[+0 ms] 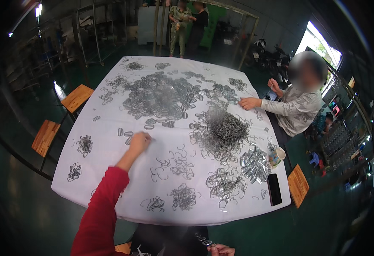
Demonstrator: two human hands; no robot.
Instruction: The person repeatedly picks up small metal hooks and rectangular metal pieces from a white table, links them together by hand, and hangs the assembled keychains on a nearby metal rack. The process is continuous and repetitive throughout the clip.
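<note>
My left hand [140, 142], on a red-sleeved arm, reaches out over the white-covered table [110, 205]. Its fingers are curled down on the cloth beside a few flat metal buckles [126, 135]; whether it holds one is hidden. My right hand [222, 250] stays low at the picture's bottom edge, closed on a short row of small metal clips [204, 240]. A dense heap of bent wire hooks [225, 128] lies to the right of my left hand. A wide spread of flat buckles [161, 96] covers the table's far half.
A seated co-worker at the right has a hand [248, 103] on the table. A black phone [274, 189], a cup [276, 157] and stacked buckles [254, 164] sit near the right corner. Wooden stools [77, 97] [46, 136] [298, 184] flank the table. Two people stand far behind.
</note>
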